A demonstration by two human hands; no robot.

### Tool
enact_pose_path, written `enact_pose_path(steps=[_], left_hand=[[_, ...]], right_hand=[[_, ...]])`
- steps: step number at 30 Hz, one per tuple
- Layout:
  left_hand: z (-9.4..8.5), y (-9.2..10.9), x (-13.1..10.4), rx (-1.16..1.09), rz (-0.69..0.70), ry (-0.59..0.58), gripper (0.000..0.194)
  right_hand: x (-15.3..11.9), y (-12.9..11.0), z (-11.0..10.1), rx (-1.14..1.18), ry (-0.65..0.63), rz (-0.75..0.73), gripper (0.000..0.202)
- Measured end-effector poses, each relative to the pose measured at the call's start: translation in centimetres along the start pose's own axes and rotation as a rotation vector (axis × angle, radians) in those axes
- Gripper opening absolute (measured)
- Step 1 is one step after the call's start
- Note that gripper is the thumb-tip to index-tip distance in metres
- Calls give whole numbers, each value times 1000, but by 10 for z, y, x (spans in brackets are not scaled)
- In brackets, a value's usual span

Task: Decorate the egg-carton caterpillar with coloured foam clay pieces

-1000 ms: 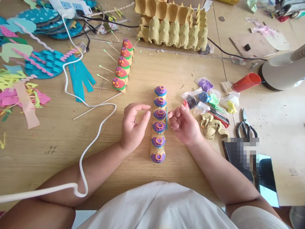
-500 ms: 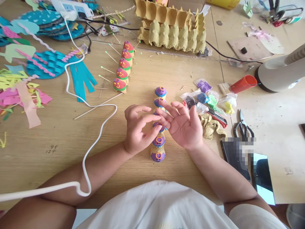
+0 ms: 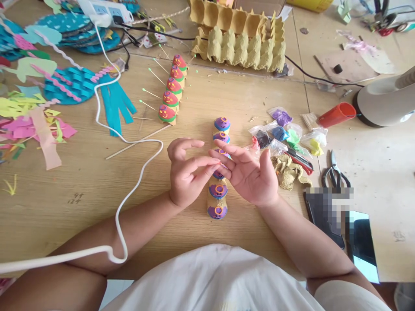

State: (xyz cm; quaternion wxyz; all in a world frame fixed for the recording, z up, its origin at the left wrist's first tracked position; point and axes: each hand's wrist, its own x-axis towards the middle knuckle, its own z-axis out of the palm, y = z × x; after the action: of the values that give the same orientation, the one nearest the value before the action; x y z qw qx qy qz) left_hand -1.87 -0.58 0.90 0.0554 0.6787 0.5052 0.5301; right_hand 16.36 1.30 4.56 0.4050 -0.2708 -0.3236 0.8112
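Observation:
My left hand (image 3: 191, 175) pinches a tiny red bit of clay (image 3: 219, 163) between thumb and forefinger; little of it shows. Right beside it, my right hand (image 3: 251, 175) is palm up with its fingers stretched out, the fingertips close to the left pinch. Below both hands a row of egg-carton cups (image 3: 218, 191) lies on the table, painted or covered purple with blue rims, orange rings and small dark faces. The hands partly hide the middle cups.
A red and green egg-carton caterpillar (image 3: 170, 98) stands at the back left. Bagged coloured clay (image 3: 280, 133), a utility knife (image 3: 300, 160), scissors (image 3: 335, 172) and phones (image 3: 361, 242) lie on the right. A white cable (image 3: 142, 168) crosses the left side.
My left thumb and forefinger have closed together on the red bit, which lay against my right fingers before. The whole view has shifted slightly.

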Motion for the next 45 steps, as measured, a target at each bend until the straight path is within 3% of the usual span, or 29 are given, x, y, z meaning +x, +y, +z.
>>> enact_pose_path(steps=[4, 10, 21, 25, 28, 31, 37, 45], left_hand=[[1, -2, 0, -36, -56, 45, 13], [1, -5, -1, -121, -56, 64, 5], [-1, -4, -1, -117, 0, 78, 9], [0, -5, -1, -130, 1, 106, 21], [2, -8, -1, -130, 25, 106, 29], [4, -10, -3, -127, 34, 96, 36], [7, -11, -5, -157, -61, 43, 54], [10, -13, -1, -309, -221, 56, 25]], right_hand=[[1, -1, -1, 53, -25, 87, 79], [0, 1, -4, 95, -79, 176, 88], [0, 4, -3, 123, -139, 200, 86], [0, 4, -3, 86, -157, 211, 91], [-1, 3, -4, 19, -173, 200, 81], [-2, 4, -6, -74, -185, 160, 55], [-2, 13, -6, -292, -7, -39, 17], [18, -10, -30, 22, 418, -158, 8]])
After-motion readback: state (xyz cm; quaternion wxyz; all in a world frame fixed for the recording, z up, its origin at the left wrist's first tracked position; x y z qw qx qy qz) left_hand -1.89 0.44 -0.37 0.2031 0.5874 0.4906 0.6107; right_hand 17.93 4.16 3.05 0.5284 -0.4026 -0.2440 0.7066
